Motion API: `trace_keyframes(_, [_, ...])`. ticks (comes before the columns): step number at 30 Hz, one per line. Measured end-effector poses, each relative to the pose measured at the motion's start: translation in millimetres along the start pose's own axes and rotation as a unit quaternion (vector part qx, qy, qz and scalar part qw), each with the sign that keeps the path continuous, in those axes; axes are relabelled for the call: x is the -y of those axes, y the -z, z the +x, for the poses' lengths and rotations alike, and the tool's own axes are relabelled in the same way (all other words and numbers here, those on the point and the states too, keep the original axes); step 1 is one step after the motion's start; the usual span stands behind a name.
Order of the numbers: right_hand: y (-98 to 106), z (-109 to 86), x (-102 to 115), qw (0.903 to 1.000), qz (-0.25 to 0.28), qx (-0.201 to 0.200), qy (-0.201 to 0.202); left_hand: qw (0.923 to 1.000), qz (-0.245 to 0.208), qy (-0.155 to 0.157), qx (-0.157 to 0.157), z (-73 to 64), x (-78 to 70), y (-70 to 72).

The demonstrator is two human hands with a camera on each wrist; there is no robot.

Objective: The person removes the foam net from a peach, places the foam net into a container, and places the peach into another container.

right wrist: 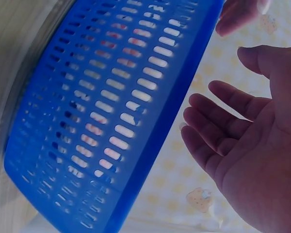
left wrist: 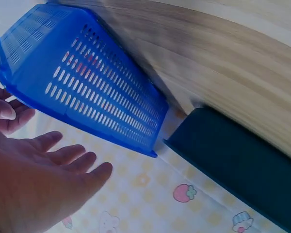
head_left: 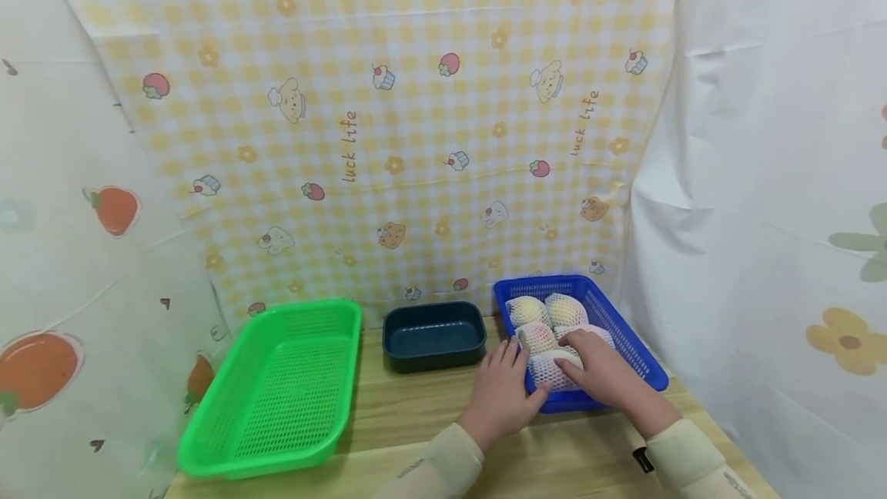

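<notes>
At the right of the head view stands a blue plastic basket [head_left: 627,337] with slotted walls. It holds several round fruits [head_left: 528,311] in white foam nets, some yellowish and some reddish. My left hand [head_left: 500,393] lies at the basket's left edge, its fingers extended near the closest netted fruit [head_left: 550,370]. Over the fruits hovers my right hand [head_left: 597,366], with its fingers spread and loosely bent. In the right wrist view that hand [right wrist: 252,131] shows beyond the basket rim with nothing in its grasp. The left wrist view shows the left hand [left wrist: 53,182] palm-side, its fingers apart.
A dark teal rectangular container [head_left: 435,356] stands just left of the blue basket. Farther left lies a large green plastic basket [head_left: 298,383] with nothing in it. Behind them hangs a yellow checked cloth [head_left: 416,122]. A small black item [head_left: 643,460] is by the right sleeve.
</notes>
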State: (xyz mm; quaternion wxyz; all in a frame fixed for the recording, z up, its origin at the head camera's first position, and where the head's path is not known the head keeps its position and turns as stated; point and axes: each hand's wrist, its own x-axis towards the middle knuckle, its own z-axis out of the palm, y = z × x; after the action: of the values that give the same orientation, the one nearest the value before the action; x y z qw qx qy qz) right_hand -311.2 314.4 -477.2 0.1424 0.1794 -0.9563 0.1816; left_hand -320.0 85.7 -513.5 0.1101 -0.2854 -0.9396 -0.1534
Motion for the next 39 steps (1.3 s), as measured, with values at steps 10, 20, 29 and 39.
trace_keyframes(10, [-0.9,10.8,-8.3,0.9991,-0.018,0.039,-0.005,0.9994,0.0,0.028,0.018,7.4,-7.4,-17.4])
trace_keyframes(20, [-6.5,25.9,-22.4,0.9937,-0.038,0.105,-0.007,0.9976,-0.018,0.053,0.041,8.0,-8.2,-23.7])
trace_keyframes(29, [-18.4,35.3,-31.0,0.9857,-0.056,0.156,0.03,0.9972,-0.012,0.059,0.044,8.4,-8.6,-25.9])
trace_keyframes(39, [-25.3,42.6,-32.3,0.9784,-0.074,0.187,0.05,0.9972,-0.026,0.057,0.042,8.5,-7.1,-26.8])
